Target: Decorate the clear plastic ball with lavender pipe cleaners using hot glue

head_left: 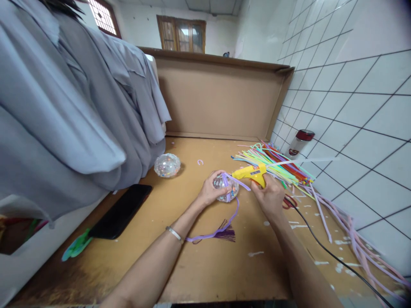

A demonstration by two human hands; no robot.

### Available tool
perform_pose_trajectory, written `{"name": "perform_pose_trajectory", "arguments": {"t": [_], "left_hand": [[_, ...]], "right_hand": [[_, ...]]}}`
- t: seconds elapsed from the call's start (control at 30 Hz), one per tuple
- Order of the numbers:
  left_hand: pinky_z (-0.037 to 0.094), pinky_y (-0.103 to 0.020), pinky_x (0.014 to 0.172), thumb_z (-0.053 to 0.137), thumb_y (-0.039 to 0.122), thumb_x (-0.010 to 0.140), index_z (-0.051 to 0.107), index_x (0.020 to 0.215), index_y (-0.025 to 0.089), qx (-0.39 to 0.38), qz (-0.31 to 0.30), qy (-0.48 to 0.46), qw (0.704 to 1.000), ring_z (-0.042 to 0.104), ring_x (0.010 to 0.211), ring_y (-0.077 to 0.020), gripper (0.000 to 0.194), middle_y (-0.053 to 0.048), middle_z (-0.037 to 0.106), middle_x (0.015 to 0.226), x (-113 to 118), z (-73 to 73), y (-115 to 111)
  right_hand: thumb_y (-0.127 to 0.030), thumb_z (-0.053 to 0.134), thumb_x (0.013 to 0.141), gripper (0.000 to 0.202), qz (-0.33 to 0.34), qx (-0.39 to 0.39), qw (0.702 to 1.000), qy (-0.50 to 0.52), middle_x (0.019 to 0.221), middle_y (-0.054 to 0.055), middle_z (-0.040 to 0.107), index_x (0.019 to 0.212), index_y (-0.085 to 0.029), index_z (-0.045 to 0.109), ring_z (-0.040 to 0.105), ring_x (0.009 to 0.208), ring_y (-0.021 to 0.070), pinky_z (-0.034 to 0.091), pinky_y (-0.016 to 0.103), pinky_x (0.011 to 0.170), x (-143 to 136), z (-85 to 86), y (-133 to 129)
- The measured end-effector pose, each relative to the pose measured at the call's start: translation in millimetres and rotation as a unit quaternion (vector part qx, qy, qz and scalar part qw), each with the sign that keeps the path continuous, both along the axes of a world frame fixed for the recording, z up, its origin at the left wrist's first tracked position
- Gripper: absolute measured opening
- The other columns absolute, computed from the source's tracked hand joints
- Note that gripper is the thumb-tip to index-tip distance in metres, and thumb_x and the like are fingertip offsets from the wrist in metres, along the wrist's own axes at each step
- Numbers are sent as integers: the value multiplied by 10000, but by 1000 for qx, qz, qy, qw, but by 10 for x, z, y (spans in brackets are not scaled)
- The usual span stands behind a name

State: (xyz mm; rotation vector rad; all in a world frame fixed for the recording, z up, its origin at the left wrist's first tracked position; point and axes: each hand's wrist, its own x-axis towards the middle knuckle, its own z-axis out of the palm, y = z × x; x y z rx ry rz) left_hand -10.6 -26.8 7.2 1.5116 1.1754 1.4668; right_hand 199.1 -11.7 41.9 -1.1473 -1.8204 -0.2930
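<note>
My left hand [210,188] is wrapped round a clear round ball [221,182] with colourful bits inside. Purple pipe cleaner [225,182] runs across the ball, with one loose end sticking out to the right. Another length [236,209] hangs down and curves left across the table, past a dark purple tassel [226,232]. In my right hand [269,194] is a yellow hot glue gun [252,172], its nozzle close to the top of the ball and a long clear glue stick [289,161] projecting from its back. Whether the nozzle touches the pipe cleaner I cannot tell.
A second clear ball [167,165] and a black phone [120,211] lie to the left. Bundled colourful pipe cleaners [279,162], red-handled scissors [290,202] and a red-lidded jar [300,143] are on the right. A black cord [321,237] crosses the right side. Grey cloth [96,107] hangs left.
</note>
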Motion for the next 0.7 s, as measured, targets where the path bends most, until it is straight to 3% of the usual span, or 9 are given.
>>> {"name": "perform_pose_trajectory", "arguments": {"t": [0.7], "left_hand": [[486,-365,994,775,311,616,609,1165,161,12,3,4,1000,642,1067,-252,593,-84,672,1150,-12,-38,28]], "right_hand": [[-347,524,851,170,5,-5,1000,3,738,60,647,800,-197,583,547,642,200,370,290,604,12,1,12]]}}
